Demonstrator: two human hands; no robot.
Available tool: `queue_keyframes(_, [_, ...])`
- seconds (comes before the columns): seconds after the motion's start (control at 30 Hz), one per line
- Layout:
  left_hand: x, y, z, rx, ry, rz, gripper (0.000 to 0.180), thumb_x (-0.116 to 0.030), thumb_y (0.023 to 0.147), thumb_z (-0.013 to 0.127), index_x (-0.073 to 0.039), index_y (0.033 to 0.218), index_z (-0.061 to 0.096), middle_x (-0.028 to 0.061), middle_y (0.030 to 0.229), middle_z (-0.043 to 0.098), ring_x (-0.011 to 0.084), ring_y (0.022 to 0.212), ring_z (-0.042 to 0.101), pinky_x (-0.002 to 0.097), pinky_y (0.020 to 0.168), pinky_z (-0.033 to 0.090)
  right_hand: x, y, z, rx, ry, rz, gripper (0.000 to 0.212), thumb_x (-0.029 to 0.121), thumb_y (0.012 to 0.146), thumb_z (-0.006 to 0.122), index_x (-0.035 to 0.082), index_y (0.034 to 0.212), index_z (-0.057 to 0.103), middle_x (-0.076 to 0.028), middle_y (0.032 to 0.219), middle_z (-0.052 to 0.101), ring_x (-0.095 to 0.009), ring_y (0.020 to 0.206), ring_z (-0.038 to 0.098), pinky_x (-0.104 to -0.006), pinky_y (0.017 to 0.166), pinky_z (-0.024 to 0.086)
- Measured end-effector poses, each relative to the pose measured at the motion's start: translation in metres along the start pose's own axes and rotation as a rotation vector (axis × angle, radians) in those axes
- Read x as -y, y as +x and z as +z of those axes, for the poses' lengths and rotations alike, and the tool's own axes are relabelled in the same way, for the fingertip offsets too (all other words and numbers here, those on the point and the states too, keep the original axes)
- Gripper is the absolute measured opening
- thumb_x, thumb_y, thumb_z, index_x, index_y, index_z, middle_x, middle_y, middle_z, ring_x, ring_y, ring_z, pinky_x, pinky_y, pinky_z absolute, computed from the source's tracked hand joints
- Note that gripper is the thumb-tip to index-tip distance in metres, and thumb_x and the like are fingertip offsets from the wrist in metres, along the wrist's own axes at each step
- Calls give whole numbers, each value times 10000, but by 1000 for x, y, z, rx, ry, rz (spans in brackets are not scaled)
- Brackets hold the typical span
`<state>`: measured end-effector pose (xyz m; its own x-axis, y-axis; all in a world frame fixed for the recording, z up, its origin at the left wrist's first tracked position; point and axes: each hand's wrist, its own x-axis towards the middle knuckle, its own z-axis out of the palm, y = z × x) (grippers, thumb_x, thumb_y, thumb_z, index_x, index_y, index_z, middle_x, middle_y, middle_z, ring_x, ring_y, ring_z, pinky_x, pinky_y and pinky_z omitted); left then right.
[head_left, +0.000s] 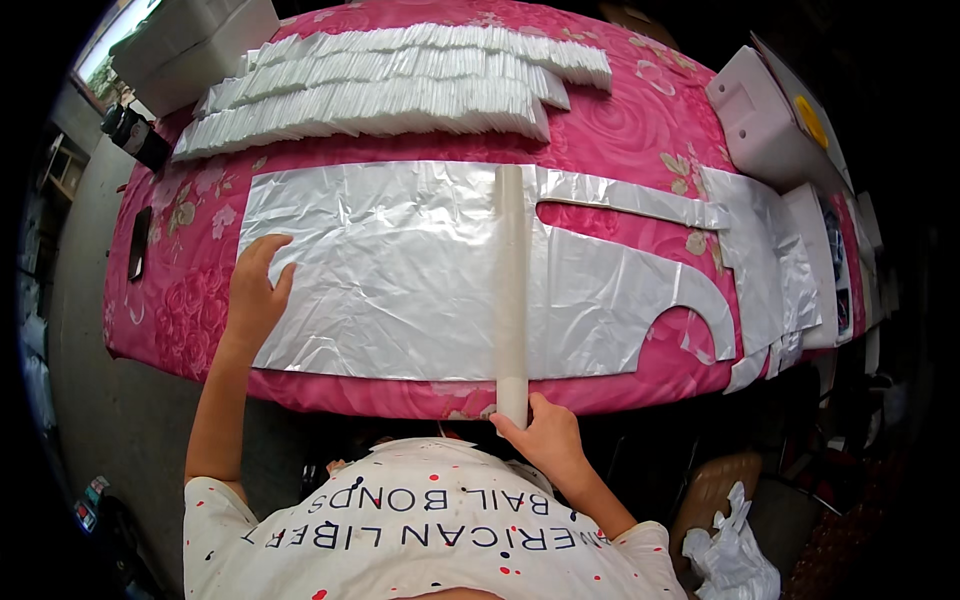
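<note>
A shiny white plastic apron (400, 270) lies spread across the table, with a long thin strap and a curved cut-out toward its right end. Across its middle, front to back, rests a pale straight tube (511, 270). My right hand (545, 432) grips the near end of this tube, just past the table's front edge. Over the apron's left edge my left hand (262, 283) is held with its fingers apart and nothing in them; whether it touches the plastic I cannot tell.
Rows of folded white plastic packets (370, 90) line the back. White foam boxes stand at the back left (195, 50) and right (765, 120). More silvery sheets (760, 265) lie at the right. A phone (140, 243) and a dark bottle (137, 137) are at the left. A pink flowered cloth (180, 320) covers the table.
</note>
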<state>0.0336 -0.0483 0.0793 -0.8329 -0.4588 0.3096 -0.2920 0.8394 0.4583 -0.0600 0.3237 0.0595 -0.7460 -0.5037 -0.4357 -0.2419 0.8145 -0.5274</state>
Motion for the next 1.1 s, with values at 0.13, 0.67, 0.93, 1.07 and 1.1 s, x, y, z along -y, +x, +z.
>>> queue_keyframes(0.13, [-95, -1, 73, 187, -304, 231, 395, -41, 805, 586, -27, 1190, 499, 154, 1205, 513, 324, 1125, 478, 376, 935, 400, -4, -2, 0, -18, 106, 12, 472, 425, 740, 654, -29, 851, 595, -216, 725, 633, -368, 694, 628, -424, 653, 494])
queue_keyframes(0.67, [-149, -19, 170, 377, 26, 400, 585, -222, 868, 363, 124, 1333, 279, 262, 1421, 253, 362, 1348, 210, 433, 1110, 131, 2, 139, -61, 202, 367, -42, 602, 532, 853, 536, -54, 775, 646, -108, 662, 641, -158, 605, 622, -260, 581, 497])
queue_keyframes(0.93, [-149, -16, 174, 377, 8, 392, 581, -209, 876, 366, 122, 1342, 265, 286, 1411, 252, 382, 1343, 213, 442, 1108, 133, 18, 259, -66, 64, 1625, 19, 345, 333, 917, 506, 6, 1003, 574, -122, 936, 630, -214, 880, 611, -321, 777, 500])
queue_keyframes(1.07, [-149, -17, 172, 382, 26, 400, 604, -214, 855, 384, 126, 1340, 263, 276, 1423, 236, 370, 1353, 193, 437, 1111, 128, -25, 295, -87, -60, 2127, -246, 196, 170, 886, 542, 19, 1004, 583, -105, 1012, 633, -236, 946, 600, -400, 852, 484])
queue_keyframes(1.1, [-148, -18, 172, 382, 29, 397, 612, -217, 847, 389, 127, 1338, 265, 272, 1426, 232, 366, 1356, 187, 435, 1112, 126, -44, 303, -102, -122, 2142, -322, 194, 157, 890, 524, 26, 1020, 585, -92, 1017, 641, -233, 941, 606, -398, 863, 485])
